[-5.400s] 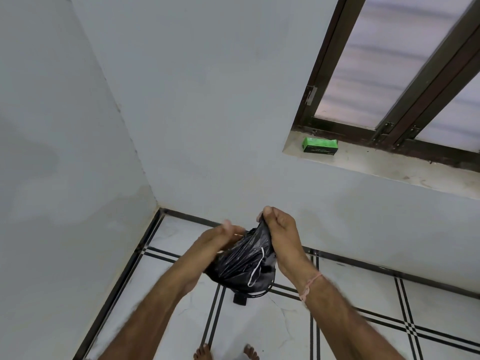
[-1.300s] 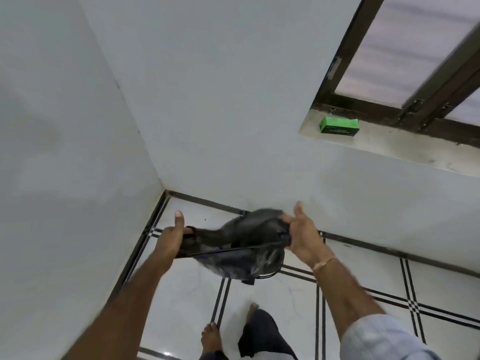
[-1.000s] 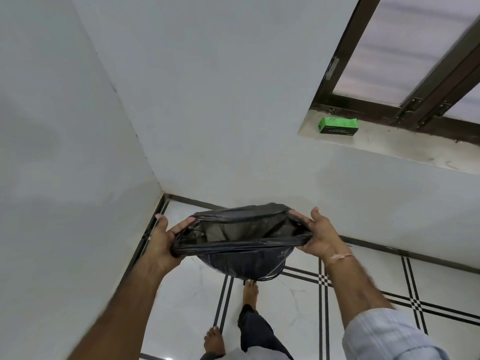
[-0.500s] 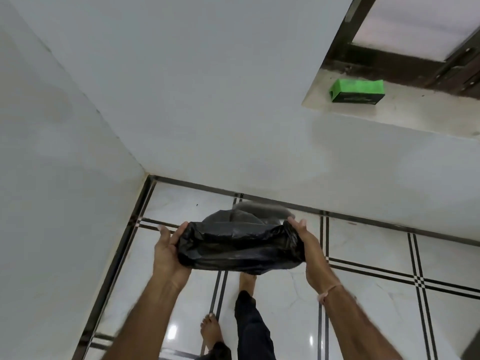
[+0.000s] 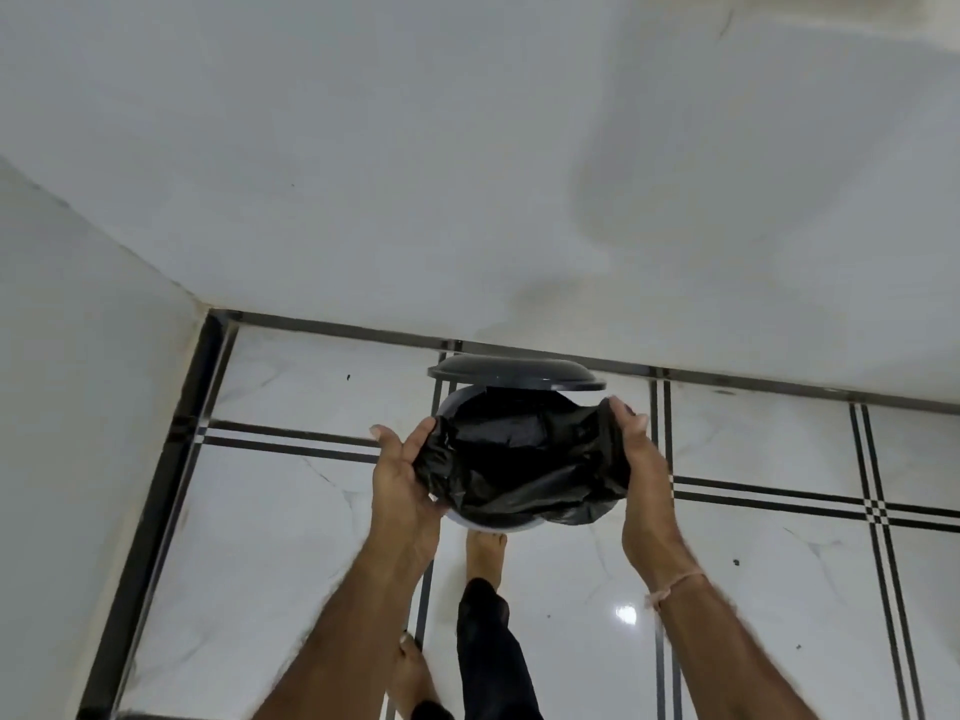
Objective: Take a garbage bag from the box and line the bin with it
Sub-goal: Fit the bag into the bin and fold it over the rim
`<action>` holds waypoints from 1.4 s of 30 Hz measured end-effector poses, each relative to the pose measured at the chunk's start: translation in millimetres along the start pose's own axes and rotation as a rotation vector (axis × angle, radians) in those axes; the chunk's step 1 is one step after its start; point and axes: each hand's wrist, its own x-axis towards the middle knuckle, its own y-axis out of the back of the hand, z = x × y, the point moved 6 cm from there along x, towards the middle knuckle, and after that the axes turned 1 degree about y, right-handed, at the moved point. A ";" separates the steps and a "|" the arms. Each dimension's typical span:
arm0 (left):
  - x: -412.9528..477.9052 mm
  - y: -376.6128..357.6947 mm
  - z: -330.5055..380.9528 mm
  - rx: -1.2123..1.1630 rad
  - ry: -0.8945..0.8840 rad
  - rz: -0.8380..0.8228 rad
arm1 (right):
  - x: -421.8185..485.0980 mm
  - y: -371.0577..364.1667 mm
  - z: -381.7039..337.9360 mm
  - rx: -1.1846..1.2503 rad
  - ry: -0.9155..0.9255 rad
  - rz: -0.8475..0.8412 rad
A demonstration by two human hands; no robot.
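A black garbage bag [image 5: 519, 459] is spread open between my two hands, right over the mouth of a round bin [image 5: 488, 526] on the floor. My left hand [image 5: 402, 478] grips the bag's left edge and my right hand [image 5: 641, 459] grips its right edge. The bin's dark lid [image 5: 514, 374] stands raised behind the bag. Only a thin light strip of the bin's rim shows below the bag; the rest of the bin is hidden. The box of bags is out of view.
The bin stands near the back wall [image 5: 467, 200], with the side wall [image 5: 78, 381] to the left forming a corner. My bare right foot [image 5: 485, 556] is planted just in front of the bin, my left foot [image 5: 410, 672] further back. White tiled floor [image 5: 779, 563] extends right.
My view has tilted down, so the window ledge and green box have left the frame. My hands have lowered the open bag onto the bin, and the raised lid now shows behind it.
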 end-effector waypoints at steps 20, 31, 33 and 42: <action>202.6 60.5 -75.9 0.346 -0.283 0.124 | 146.2 -20.3 204.4 -0.070 -0.057 0.121; 173.9 112.1 -43.2 1.229 -0.864 0.435 | 150.2 9.4 194.1 -0.021 -0.018 0.116; 170.7 62.9 -42.6 1.324 -1.077 0.152 | 148.7 5.3 191.7 -0.037 0.005 0.051; 239.6 -6.5 -76.5 1.848 -0.619 -0.190 | 148.8 20.0 167.6 -0.180 0.133 -0.085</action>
